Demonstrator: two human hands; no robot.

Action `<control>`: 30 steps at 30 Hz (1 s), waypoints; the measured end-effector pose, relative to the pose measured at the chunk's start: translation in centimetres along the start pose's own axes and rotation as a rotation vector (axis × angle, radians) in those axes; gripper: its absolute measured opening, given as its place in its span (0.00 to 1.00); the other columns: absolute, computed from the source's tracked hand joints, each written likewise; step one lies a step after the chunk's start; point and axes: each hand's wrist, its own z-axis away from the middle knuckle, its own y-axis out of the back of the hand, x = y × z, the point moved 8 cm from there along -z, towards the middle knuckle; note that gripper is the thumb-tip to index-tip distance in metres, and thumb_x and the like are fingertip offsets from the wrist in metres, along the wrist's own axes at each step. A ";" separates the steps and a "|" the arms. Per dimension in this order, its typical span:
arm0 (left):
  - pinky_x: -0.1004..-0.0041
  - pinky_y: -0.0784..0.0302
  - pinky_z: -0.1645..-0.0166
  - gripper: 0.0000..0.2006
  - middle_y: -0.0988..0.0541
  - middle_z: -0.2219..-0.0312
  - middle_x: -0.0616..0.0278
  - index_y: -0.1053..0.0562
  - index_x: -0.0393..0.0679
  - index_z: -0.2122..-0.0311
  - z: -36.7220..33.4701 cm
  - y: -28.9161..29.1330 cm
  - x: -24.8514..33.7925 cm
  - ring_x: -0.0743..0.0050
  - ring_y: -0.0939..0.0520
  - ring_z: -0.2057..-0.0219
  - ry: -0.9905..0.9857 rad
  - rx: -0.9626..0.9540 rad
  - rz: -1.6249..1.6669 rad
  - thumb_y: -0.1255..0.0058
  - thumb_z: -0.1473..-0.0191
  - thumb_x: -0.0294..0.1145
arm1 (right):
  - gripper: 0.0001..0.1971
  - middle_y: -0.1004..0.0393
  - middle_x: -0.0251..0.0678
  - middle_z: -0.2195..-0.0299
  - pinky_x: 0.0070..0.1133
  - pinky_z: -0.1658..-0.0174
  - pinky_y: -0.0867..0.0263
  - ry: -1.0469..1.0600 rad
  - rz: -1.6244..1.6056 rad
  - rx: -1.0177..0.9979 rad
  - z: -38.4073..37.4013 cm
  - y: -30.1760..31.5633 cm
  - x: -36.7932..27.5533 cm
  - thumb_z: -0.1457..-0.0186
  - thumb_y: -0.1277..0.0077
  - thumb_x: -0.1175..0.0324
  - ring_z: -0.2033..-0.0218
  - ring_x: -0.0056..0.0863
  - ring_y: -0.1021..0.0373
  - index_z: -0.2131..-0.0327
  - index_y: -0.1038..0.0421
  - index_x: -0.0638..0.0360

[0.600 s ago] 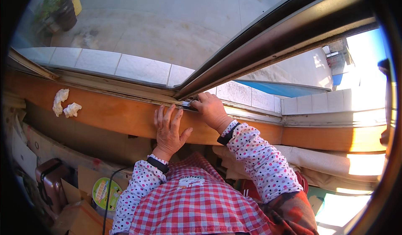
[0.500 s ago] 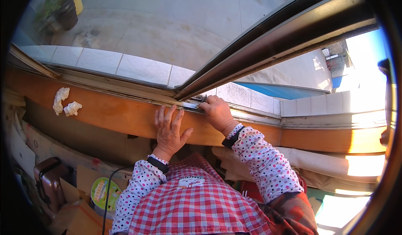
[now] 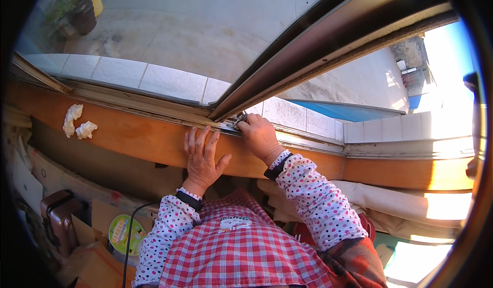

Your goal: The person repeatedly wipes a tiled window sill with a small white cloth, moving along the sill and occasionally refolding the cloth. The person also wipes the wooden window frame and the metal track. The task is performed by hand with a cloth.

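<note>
My right hand (image 3: 262, 137) pinches a small dark crumpled wad (image 3: 240, 119) in the window track (image 3: 300, 141), right beside the lower corner of the sliding sash frame (image 3: 287, 64). Its fingertips are partly hidden by the back of the hand. Flat on the orange-brown wooden sill (image 3: 133, 131), my left hand (image 3: 202, 159) rests with its fingers apart, their tips near the track's inner edge. It holds nothing.
Two crumpled white tissues (image 3: 73, 119) lie on the sill at the left. White tiles (image 3: 169, 81) line the outer ledge, and a potted plant (image 3: 79, 13) stands outside. Below the sill are a suitcase (image 3: 59, 216), a cardboard box (image 3: 95, 265) and a black cable (image 3: 127, 252).
My right hand has slid a little to the left along the track with the wad, closer to the sash corner. My left hand stays on the sill. The view has shifted slightly.
</note>
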 end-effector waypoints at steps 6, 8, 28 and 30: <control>0.36 0.51 0.29 0.36 0.37 0.33 0.50 0.38 0.49 0.32 0.0 -0.2 0.0 0.35 0.42 0.32 0.008 0.009 0.000 0.43 0.41 0.53 | 0.11 0.29 0.37 0.66 0.32 0.61 0.29 0.020 -0.084 0.059 -0.5 0.6 -0.6 0.49 0.45 0.70 0.62 0.38 0.28 0.62 0.19 0.50; 0.36 0.50 0.29 0.36 0.37 0.34 0.50 0.38 0.49 0.32 0.1 -0.3 0.0 0.35 0.42 0.32 0.016 0.000 -0.003 0.43 0.41 0.53 | 0.11 0.29 0.37 0.65 0.31 0.60 0.30 0.049 -0.024 0.064 -1.6 -0.7 -1.9 0.47 0.47 0.69 0.61 0.37 0.28 0.61 0.18 0.49; 0.39 0.49 0.29 0.36 0.35 0.36 0.50 0.37 0.45 0.34 -0.2 0.1 -0.1 0.37 0.39 0.33 0.047 0.036 -0.017 0.42 0.41 0.52 | 0.16 0.27 0.34 0.67 0.31 0.60 0.30 -0.017 0.101 -0.029 1.2 0.5 0.8 0.47 0.47 0.69 0.63 0.35 0.26 0.54 0.19 0.44; 0.39 0.49 0.29 0.36 0.35 0.36 0.50 0.37 0.45 0.34 -0.2 0.0 -0.1 0.37 0.39 0.33 0.044 0.035 -0.012 0.42 0.41 0.52 | 0.16 0.27 0.34 0.67 0.31 0.61 0.30 -0.025 0.110 -0.027 1.7 0.7 1.4 0.47 0.47 0.69 0.63 0.35 0.26 0.54 0.19 0.44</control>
